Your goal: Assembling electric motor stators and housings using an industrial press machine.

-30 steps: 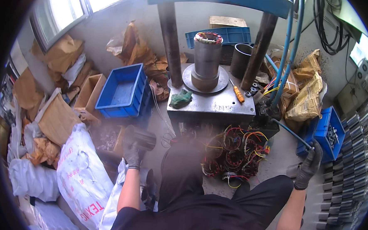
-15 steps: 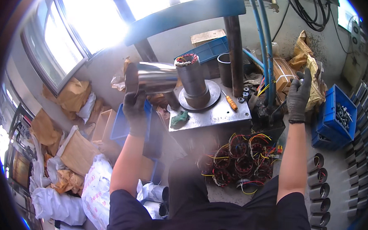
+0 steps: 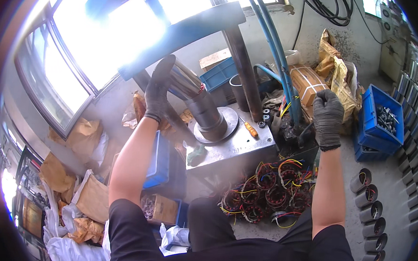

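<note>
My gloved left hand (image 3: 158, 90) grips a shiny metal sleeve (image 3: 184, 78) by its side. The sleeve is upright but leaning in the picture, at the top of a dark steel cylinder (image 3: 205, 112). A bit of red winding (image 3: 202, 88) shows at the sleeve's edge. That cylinder stands on a round plate (image 3: 228, 119) on the press's metal table (image 3: 217, 154). My gloved right hand (image 3: 328, 117) is closed, beside the blue hoses and a dark lever (image 3: 306, 131); what it holds, if anything, is hidden.
An orange-handled screwdriver (image 3: 251, 129), small rings (image 3: 265, 118) and a green rag (image 3: 197, 155) lie on the table. Wound stators (image 3: 266, 192) with coloured wires sit below. Blue bins (image 3: 382, 118) and a row of metal sleeves (image 3: 370, 213) are at right. The press frame (image 3: 185, 37) spans above.
My left hand has brought the sleeve from beside the cylinder to its top, turning it from lying sideways to upright. My right hand has lowered, and its fingers have curled closed.
</note>
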The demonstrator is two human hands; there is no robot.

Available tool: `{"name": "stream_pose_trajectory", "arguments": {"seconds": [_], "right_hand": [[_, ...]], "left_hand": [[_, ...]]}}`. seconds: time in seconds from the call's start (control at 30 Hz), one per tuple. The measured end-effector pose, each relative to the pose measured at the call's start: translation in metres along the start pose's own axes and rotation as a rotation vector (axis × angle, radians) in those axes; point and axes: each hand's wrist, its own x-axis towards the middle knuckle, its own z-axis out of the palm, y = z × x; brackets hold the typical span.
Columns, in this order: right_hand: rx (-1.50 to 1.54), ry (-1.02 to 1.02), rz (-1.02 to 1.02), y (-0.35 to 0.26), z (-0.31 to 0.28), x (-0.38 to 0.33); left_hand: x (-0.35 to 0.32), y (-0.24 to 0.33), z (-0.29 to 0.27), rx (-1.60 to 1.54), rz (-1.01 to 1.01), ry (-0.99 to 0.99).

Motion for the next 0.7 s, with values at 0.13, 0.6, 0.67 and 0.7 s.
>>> {"name": "stream_pose_trajectory", "arguments": {"seconds": [0.13, 0.6, 0.67, 0.7], "right_hand": [[-0.091, -0.334, 0.084, -0.030, -0.039, 0.007], [-0.142, -0.512, -0.005, -0.033, -0.052, 0.002], [-0.141, -0.514, -0.031, -0.033, -0.054, 0.002], [-0.151, -0.534, -0.025, -0.035, -0.054, 0.002]], "left_hand": [[0.044, -0.007, 0.001, 0.120, -0.150, -0.108], [0.084, -0.040, 0.003, 0.530, -0.262, -0.308], [0.081, -0.040, 0.003, 0.502, -0.255, -0.300], [0.080, -0.041, 0.000, 0.479, -0.242, -0.292]]}}
